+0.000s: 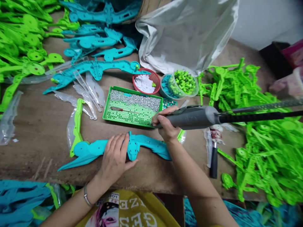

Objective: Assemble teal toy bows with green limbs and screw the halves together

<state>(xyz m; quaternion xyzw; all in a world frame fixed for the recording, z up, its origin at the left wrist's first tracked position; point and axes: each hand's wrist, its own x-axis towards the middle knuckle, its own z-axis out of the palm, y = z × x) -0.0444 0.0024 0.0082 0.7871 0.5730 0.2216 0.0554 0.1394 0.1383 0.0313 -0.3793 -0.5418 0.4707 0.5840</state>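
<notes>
My left hand (115, 153) lies over the middle of a turquoise plastic bow-shaped part (87, 151), its fingers across the top and the thumb by the near edge. The part rests on the table, and a lime green arm (78, 126) with a clear plastic piece joins its left end. In my right hand (168, 126) is a grey electric screwdriver (196, 117), its tail pointing right, where a cord and cable lead off. Its tip is hidden behind my fingers. Just beyond is a green perforated tray (132, 118) of small screws, with a hand screwdriver (120, 109) inside.
Lime green parts heap up at right (265, 151) and far left. Turquoise bow parts (94, 67) lie behind the tray, beside clear plastic pieces (88, 91). A red basket (155, 77) and round tubs (195, 90) hold small pieces. A black-handled tool (214, 160) lies right.
</notes>
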